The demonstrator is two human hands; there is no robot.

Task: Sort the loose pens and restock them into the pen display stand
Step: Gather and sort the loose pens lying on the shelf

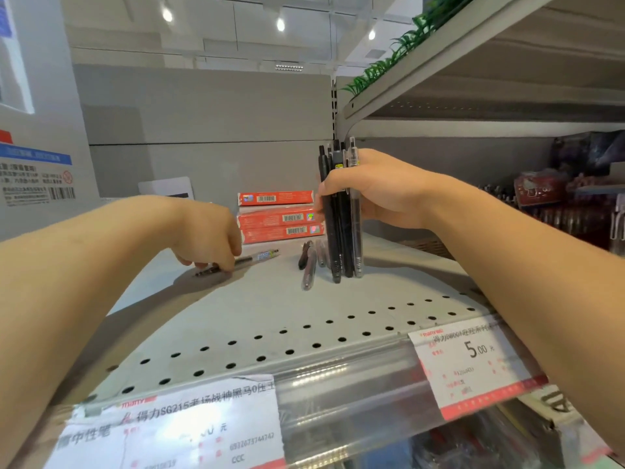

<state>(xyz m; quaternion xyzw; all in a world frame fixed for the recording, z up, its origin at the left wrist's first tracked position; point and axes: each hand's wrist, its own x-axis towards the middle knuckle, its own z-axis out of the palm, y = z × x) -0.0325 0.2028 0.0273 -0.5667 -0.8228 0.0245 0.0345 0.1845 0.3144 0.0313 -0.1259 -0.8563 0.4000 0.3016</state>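
The right hand (368, 194) gripped a bundle (341, 211) of pens upright, tips on the shelf (257, 299). The left hand (209, 231) pinched a loose pen (250, 258) lying beneath it. Best to lift it level, then tap all the ends flush.

The right hand (368, 194) grips a bundle of pens (340, 214) upright on the shelf (270, 316); the left hand (209, 231) pinches a lying pen (247, 260).

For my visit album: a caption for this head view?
Right hand stands a pen bundle upright on the shelf; left hand picks up a loose pen.
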